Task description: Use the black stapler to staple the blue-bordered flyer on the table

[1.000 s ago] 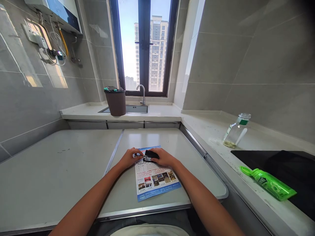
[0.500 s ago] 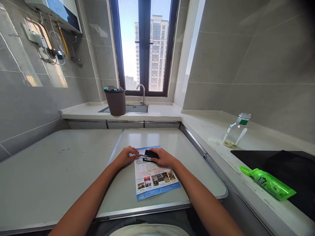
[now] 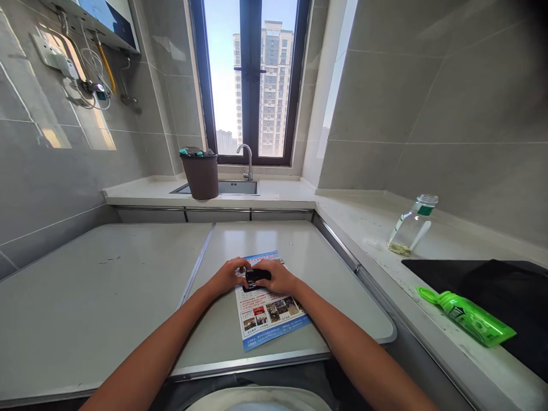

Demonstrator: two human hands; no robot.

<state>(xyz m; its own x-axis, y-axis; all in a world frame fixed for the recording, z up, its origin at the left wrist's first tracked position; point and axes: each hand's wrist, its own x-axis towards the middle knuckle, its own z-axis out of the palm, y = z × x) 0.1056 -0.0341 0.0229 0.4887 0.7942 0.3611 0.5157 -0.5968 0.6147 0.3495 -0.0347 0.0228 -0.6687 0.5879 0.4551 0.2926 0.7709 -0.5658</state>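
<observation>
A black stapler (image 3: 258, 274) lies crosswise over a printed leaflet (image 3: 276, 337) on the white folding table. My right hand (image 3: 280, 276) wraps round its right end with the fingers bent. At the other end, my left hand (image 3: 232, 275) has its thumb and fingers closed about the stapler's tip. The stapler's body looks folded together, and its ends are partly hidden by my fingers. The leaflet has blue borders, red and black print and a row of small photos; its upper part is partly covered by my hands.
The white tabletop (image 3: 128, 308) spreads left and ends at a metal front edge. On the right counter stand a glass bottle (image 3: 409, 228) and a green squeeze tube (image 3: 477, 319) beside a black panel (image 3: 471, 274). A brown bin (image 3: 200, 177) sits by the sink (image 3: 237, 188).
The stapler's top and metal part were apart, with my left fingers at the metal end; now it looks folded together between both hands. The leaflet has turned slightly.
</observation>
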